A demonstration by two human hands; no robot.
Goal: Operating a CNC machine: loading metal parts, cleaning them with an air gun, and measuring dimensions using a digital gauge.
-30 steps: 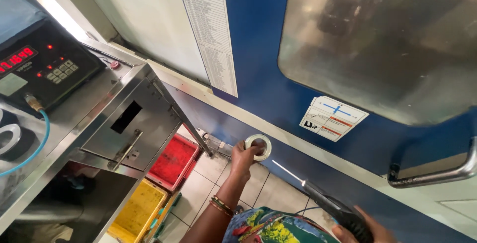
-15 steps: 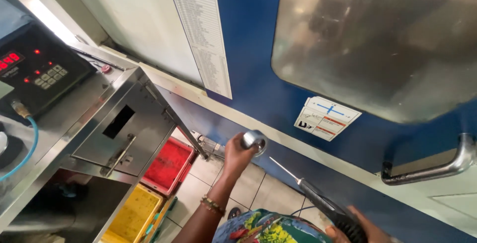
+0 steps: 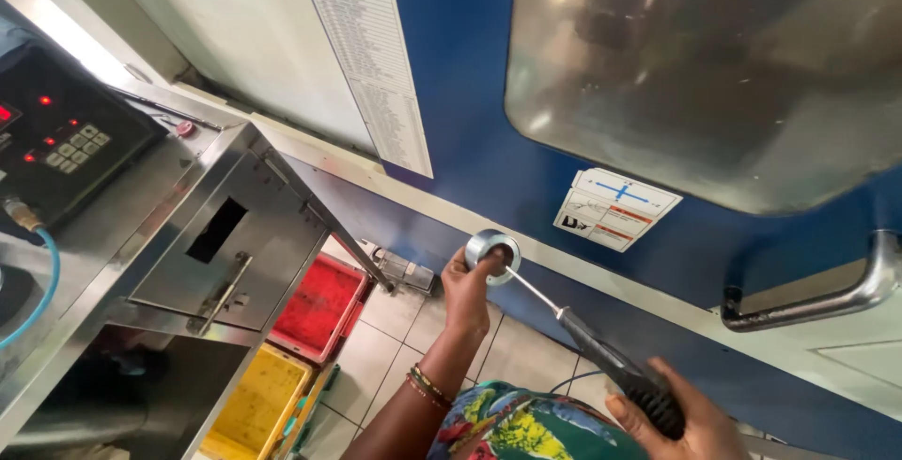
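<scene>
- Your left hand [image 3: 467,289] is raised in front of you and closed on a short metal ring [image 3: 492,249], a sleeve-like part with a dark bore, pinched between thumb and fingertips so that its open end faces you.
- Your right hand [image 3: 678,418] sits low and to the right of the left one, wrapped around the black ribbed handle of a long thin tool [image 3: 601,357]. I cannot tell from this view whether it is a screwdriver or a pick.
- The tool's slim steel shaft runs up and leftward from your right hand, and its tip reaches the ring's opening. Whether the tip is inside the bore or only at its edge is too small to tell.
- As far as this shows, the ring is picked up and the tool is brought to it. My judgement is that the working on the bore is under way and not finished, since the part is not set down anywhere.
- Just beyond your left hand is the blue machine door [image 3: 470,65] with its large window [image 3: 714,65], a small label [image 3: 615,208] below the glass and a grey door handle [image 3: 817,296] far to the right of your hands.
- Left of your left hand stands a steel cabinet [image 3: 225,244], with a control box [image 3: 56,140] on the worktop above it.
- Below that, on the tiled floor, sit a red crate [image 3: 319,305] and a yellow crate [image 3: 254,408].
</scene>
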